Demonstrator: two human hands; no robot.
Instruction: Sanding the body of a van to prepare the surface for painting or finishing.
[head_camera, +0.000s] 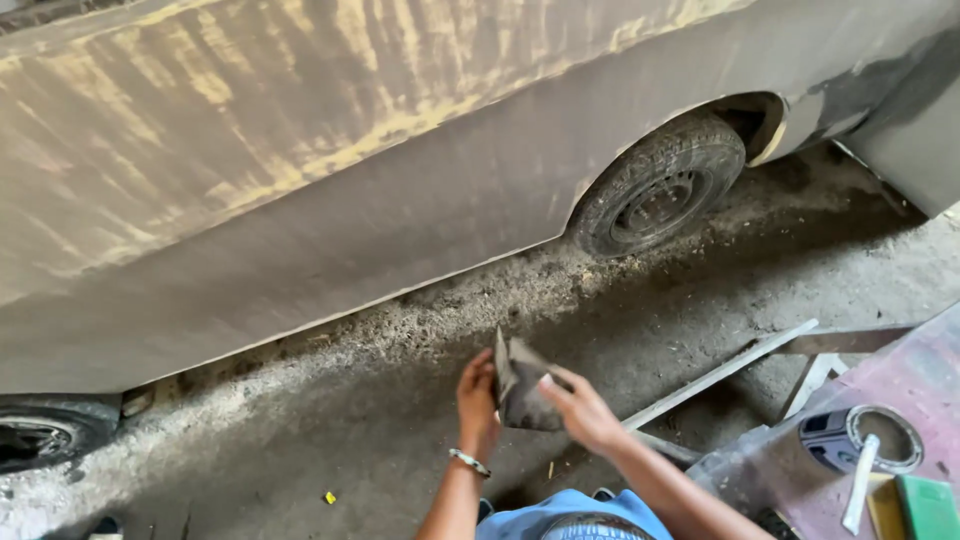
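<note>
Both my hands hold a folded, worn sheet of dark grey sandpaper (522, 390) in front of me, low in the view. My left hand (477, 398) grips its left edge and wears a metal bracelet at the wrist. My right hand (580, 408) pinches the right side with thumb and fingers. Behind the sandpaper stands a vehicle's side panel (300, 190), sanded dull grey with yellow filler streaks.
A rear tyre (660, 188) sits in its wheel arch at upper right, another wheel (40, 435) at lower left. The dusty concrete floor (330, 420) carries grit. At right, a stained table (900, 385) holds an open tin (870, 438), a stick and a green block (928, 507).
</note>
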